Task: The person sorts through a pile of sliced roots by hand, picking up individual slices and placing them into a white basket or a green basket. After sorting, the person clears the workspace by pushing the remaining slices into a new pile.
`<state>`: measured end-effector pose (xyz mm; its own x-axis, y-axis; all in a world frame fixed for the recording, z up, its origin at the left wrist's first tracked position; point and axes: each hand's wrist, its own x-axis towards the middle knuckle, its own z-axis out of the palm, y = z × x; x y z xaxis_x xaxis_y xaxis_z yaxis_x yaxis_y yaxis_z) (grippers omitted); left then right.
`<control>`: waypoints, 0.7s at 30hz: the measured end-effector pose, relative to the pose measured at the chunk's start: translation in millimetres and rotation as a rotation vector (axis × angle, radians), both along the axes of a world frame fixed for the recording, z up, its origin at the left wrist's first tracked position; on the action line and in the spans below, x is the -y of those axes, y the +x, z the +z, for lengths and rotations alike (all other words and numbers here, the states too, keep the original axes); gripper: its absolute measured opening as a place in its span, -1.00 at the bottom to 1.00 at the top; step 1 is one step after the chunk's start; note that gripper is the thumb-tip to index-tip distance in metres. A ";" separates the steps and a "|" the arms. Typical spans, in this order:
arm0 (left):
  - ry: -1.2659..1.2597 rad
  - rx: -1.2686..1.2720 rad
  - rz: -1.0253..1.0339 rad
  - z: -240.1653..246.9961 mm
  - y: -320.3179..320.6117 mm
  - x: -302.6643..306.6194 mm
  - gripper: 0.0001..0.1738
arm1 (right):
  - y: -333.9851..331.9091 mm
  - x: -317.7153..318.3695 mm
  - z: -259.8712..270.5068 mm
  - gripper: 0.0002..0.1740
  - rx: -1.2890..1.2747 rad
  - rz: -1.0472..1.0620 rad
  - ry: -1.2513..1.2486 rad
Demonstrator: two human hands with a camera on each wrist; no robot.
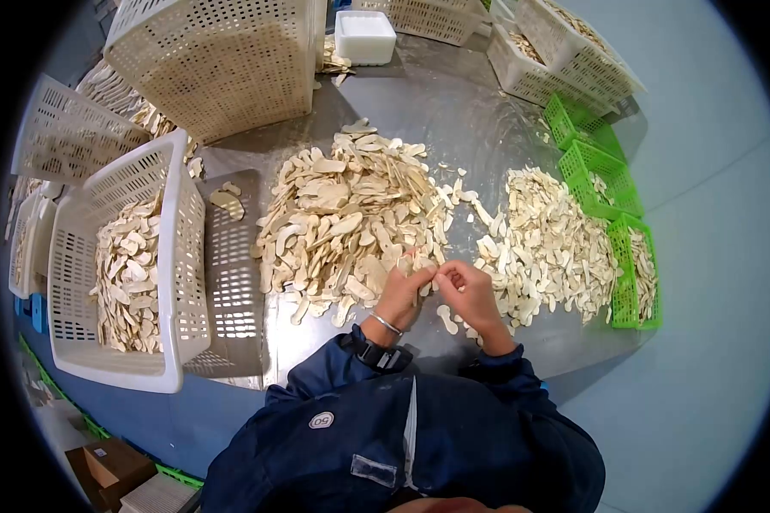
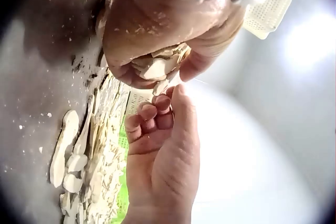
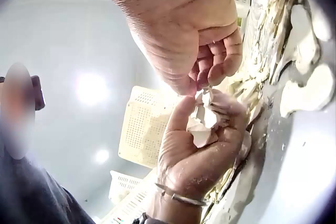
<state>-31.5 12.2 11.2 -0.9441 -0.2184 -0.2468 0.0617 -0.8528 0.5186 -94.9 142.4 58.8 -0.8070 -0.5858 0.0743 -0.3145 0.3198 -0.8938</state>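
My left hand (image 1: 399, 295) holds a small bunch of pale dried mushroom slices (image 3: 205, 121), its fingers curled round them and the thumb at their side. Facing it, my right hand (image 1: 472, 301) pinches at the upper tip of one slice, thumb against curled fingers; the exact grip is partly hidden behind the fingertips. Both hands meet above the front edge of a large heap of mushroom slices (image 1: 342, 205). To the right lies a second heap of smaller, paler slices (image 1: 556, 248). A few loose slices (image 2: 64, 148) lie on the metal table near the hands.
A white perforated basket (image 1: 180, 274) with slices stands at the left, and a tall upturned-looking crate (image 1: 222, 68) behind it. Green baskets (image 1: 626, 295) line the table's right edge. A white tub (image 1: 364, 38) and more crates (image 1: 565, 56) stand at the back.
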 end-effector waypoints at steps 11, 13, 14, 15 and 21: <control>0.209 0.020 -0.103 -2.1 1.7 5.3 -0.63 | -91.8 -65.0 -18.1 -0.66 -0.564 -0.108 0.486; 0.255 0.023 -0.121 -2.0 1.5 5.1 -0.68 | -104.8 -70.7 -28.6 -0.60 -0.659 -0.130 0.548; 0.270 0.024 -0.148 -6.7 1.1 5.7 -0.68 | -110.2 -73.1 -35.9 -0.60 -0.635 -0.128 0.576; 0.283 0.026 -0.176 -8.5 0.9 6.6 -0.68 | -112.8 -70.5 -35.7 -0.61 -0.609 -0.127 0.603; 0.298 0.056 -0.185 -8.6 3.2 6.0 -0.68 | -111.3 -61.4 -32.4 -0.61 -0.380 -0.151 0.579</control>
